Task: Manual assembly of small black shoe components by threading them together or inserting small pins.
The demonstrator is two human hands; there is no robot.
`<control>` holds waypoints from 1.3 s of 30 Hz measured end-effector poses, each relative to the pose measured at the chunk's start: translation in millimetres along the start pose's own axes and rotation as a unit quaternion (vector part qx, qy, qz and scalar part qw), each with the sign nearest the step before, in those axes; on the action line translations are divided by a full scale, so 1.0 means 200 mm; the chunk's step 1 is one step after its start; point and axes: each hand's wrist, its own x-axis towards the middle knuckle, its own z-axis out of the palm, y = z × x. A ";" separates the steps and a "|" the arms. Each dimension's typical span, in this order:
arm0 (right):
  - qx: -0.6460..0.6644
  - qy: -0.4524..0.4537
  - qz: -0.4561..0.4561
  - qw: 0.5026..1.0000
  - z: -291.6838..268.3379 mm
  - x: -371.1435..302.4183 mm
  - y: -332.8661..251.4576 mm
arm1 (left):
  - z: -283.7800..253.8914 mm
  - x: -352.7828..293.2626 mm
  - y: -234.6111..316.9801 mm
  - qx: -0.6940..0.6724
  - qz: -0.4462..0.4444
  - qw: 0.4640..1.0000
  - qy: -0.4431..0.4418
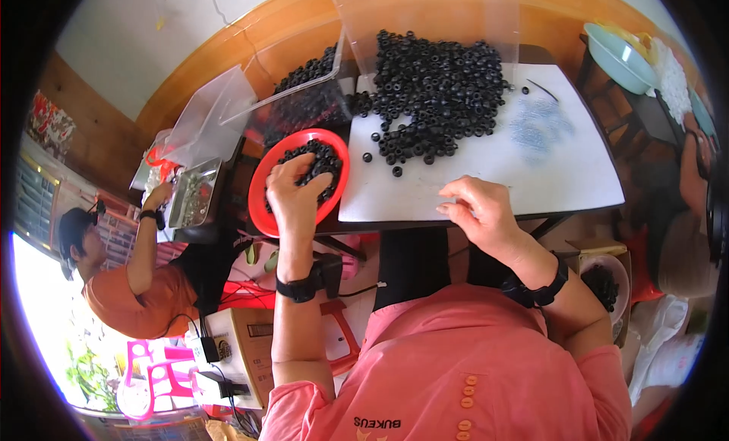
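My left hand [293, 194] hangs over a red bowl [256, 206] of small black ring-like parts [324, 162]. Its thumb and fingers are apart, and nothing shows between them. Above the near part of a white board [395, 202] is my right hand [482, 209], with thumb and index finger brought close together. Anything between those fingertips is too small to make out. A large heap of the same black parts [433, 84] covers the far middle of the board, and a few loose ones lie at its near edge.
Left of the board stands a clear plastic bin [304, 99] with more black parts. Bluish fine pieces [539, 126] lie on the board's right. At left, another person [144, 289] works at a metal tray [195, 194]. A pale blue basin [619, 58] sits far right.
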 end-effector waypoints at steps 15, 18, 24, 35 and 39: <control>-0.014 -0.052 0.042 0.998 0.19 -0.07 -0.29 | 0.50 0.13 0.73 -0.387 -0.063 0.907 -0.151; -0.060 0.015 0.043 0.997 0.09 -0.08 -0.28 | 0.57 0.08 0.78 -0.352 -0.048 0.917 -0.179; -0.062 0.023 0.004 0.998 0.03 -0.18 -0.26 | 0.59 -0.09 0.58 -0.254 0.018 0.949 -0.188; 0.577 -0.046 0.266 0.771 -0.01 -0.19 -0.14 | 0.26 -0.40 1.26 -0.453 0.058 0.827 -0.328; 0.558 -0.152 0.071 0.812 -0.06 -0.19 -0.18 | 0.13 -0.45 1.29 -0.488 0.184 0.659 -0.542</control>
